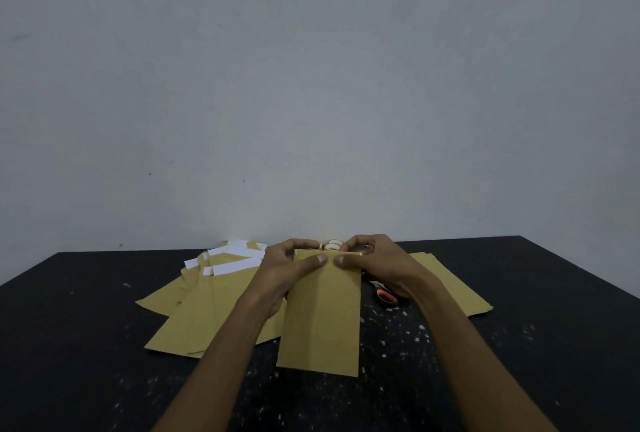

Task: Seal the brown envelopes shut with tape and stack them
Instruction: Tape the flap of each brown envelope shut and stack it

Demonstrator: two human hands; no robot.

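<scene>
2 grips: left hand [284, 268], right hand [377, 265] pinch flat rectangular brown envelope [322, 320] top

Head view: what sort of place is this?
Likely a bare makeshift workspace: a black speckled table against a plain grey wall, holding brown envelopes, tape rolls and scissors.

Forearms [221, 355]: both were bare down to the wrists.
Left hand [282, 267]: was bare, thumbnail cut short.
Right hand [372, 263]: was bare, thumbnail cut short.
</scene>
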